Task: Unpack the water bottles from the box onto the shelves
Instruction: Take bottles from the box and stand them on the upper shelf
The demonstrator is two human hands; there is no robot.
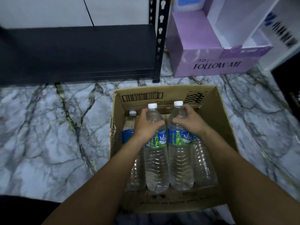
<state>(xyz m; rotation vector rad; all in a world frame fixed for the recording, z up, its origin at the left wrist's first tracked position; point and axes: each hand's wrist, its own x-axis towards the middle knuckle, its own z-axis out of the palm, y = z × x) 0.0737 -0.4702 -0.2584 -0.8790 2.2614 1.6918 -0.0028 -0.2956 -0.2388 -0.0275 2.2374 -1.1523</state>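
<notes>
An open brown cardboard box (217,114) stands on the grey marble-patterned floor (48,135), in the lower middle of the frame. Inside it are clear plastic water bottles with white caps and blue-green labels. The left hand (146,125) is closed around the upper part of the centre-left bottle (156,159); its fingers (158,123) wrap the shoulder just below the cap. The right hand (189,121) holds the centre-right bottle (180,159) in the same way, with the fingers (188,108) curled around the neck area. These two bottles are side by side and touch each other. Both stand higher than a third bottle (129,125) at the left wall of the box. One more bottle (203,163) is at the right side, partly hidden under the right forearm.

In the upper left of the frame there is a low black metal shelf (78,51) with a perforated upright post (160,46). To the upper right stands an open lilac carton box (215,62) with the words "FOLLOW ME" on it.
</notes>
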